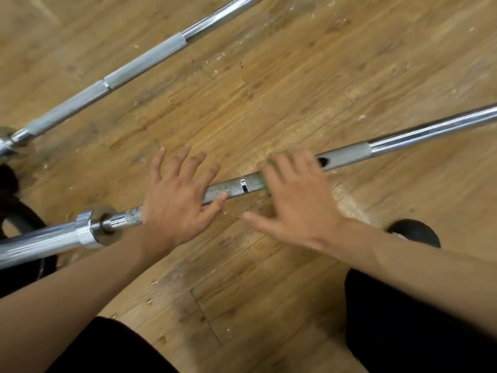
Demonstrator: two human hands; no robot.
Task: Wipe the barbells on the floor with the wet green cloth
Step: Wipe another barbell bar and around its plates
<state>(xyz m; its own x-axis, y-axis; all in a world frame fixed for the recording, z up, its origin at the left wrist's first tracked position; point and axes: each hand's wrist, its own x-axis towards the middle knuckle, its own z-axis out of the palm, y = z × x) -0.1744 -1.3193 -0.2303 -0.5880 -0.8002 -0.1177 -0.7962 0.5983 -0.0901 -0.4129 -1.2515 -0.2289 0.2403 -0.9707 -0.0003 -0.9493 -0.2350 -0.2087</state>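
Observation:
Two steel barbells lie on the wooden floor. The near barbell runs from lower left to upper right, and its grey knurled part is spotted with rust or droplets. My left hand lies over this bar with the fingers spread and the thumb touching the shaft. My right hand, blurred, lies flat across the bar further right. Only a thin green edge of the cloth shows under its fingers; the rest is hidden. The far barbell lies untouched at the upper left.
The near bar's collar and sleeve sit at the left, over a black weight plate. A black shoe is at the right. My knees in black trousers fill the bottom corners. The scuffed floor between the bars is speckled.

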